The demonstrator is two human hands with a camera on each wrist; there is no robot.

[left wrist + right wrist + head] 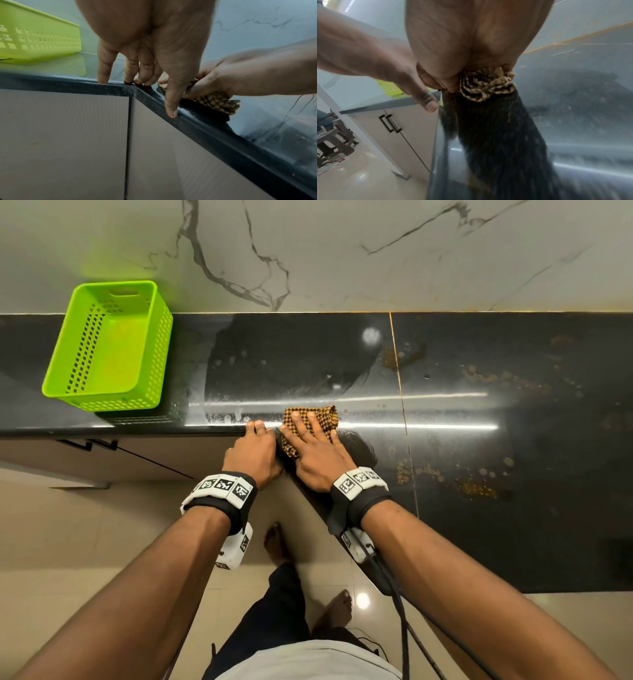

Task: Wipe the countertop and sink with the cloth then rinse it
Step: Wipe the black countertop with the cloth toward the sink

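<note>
Black countertop [479, 474], folded brown-checked cloth [310, 421]

You're wearing black wrist straps [236, 501] with white blocks printed with black square markers, one behind each hand. A black cable [404, 621] trails from the right strap. Dark trousers [270, 621], pale shirt hem, bare feet.

A home kitchen is shown. A long, polished black stone worktop [479, 474] is set against a wall clad in white, grey-veined marble [342, 251], and pale cupboard doors [399, 129] with dark bar handles [389, 123] are fitted below it. Brownish stains [479, 487] are spread over the stone. A green plastic basket [109, 347] is placed on it. Glossy beige floor tiles [68, 542] and plastic stools [335, 142] are seen.
</note>
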